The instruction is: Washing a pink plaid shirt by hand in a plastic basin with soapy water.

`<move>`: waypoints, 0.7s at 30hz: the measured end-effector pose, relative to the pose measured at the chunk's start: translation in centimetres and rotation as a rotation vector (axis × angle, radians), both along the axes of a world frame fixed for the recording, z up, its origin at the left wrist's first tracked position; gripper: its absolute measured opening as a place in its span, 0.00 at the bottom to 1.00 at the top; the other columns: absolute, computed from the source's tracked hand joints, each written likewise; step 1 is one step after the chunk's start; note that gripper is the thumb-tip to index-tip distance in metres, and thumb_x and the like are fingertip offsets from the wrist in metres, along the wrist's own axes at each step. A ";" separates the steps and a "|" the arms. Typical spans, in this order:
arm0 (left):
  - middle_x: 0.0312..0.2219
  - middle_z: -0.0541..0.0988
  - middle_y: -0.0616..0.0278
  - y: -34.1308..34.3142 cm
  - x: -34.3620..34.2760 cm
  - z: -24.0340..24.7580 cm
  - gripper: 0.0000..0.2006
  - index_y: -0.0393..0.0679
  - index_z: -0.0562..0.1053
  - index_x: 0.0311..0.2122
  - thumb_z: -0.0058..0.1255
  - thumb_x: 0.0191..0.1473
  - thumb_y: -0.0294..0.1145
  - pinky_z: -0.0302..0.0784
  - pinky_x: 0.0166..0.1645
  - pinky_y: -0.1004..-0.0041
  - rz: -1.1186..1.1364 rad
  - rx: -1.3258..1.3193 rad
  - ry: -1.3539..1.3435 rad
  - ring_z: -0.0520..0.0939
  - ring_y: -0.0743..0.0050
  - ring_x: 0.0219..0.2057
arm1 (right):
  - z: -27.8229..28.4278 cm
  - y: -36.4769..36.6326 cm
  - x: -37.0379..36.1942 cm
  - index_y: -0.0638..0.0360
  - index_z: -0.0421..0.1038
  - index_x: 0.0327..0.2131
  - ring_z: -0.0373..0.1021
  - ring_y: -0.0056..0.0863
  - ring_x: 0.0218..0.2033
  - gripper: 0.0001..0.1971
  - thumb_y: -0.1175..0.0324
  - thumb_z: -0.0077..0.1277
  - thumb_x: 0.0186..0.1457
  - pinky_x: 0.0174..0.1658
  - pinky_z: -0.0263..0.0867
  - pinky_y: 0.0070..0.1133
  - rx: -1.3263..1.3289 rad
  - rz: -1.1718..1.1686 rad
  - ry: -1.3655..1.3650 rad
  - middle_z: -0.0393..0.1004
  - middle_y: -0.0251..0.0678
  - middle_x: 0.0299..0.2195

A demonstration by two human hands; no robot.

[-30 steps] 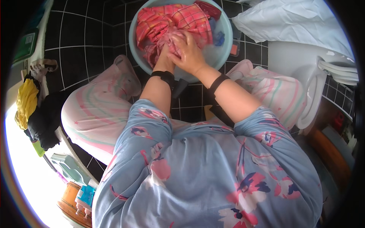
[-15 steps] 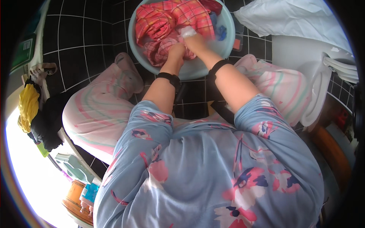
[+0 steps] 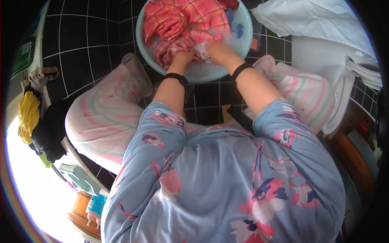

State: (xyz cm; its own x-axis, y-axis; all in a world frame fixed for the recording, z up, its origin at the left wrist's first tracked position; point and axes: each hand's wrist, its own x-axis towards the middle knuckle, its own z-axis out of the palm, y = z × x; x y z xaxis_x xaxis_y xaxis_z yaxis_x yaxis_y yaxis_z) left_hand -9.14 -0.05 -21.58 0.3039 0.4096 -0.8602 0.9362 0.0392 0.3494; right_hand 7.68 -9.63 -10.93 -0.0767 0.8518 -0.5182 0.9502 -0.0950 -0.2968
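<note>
Cloth: checked pink-red, wet, crumpled into coiled folds, inside round, smooth, pale-blue basin | My left hand: against near bunch, fingers hidden; I cannot tell its grip | My right hand: amid frothy suds, closure and hold unconfirmed | Floor: dark square tiles.

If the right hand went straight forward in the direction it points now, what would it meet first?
Most likely the red checked cloth in the light-blue basin, just ahead of the right hand. Depth is unclear, so they may already touch.
</note>
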 end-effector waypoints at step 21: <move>0.50 0.72 0.46 -0.7 2.0 9.9 0.32 0.48 0.64 0.58 0.50 0.54 0.57 0.59 0.59 0.41 1.031 -0.433 -0.240 0.72 0.46 0.50 | 1.2 3.6 4.0 0.60 0.71 0.46 0.73 0.29 0.41 0.22 0.62 0.60 0.48 0.44 0.68 0.28 -0.242 -0.406 0.672 0.76 0.36 0.39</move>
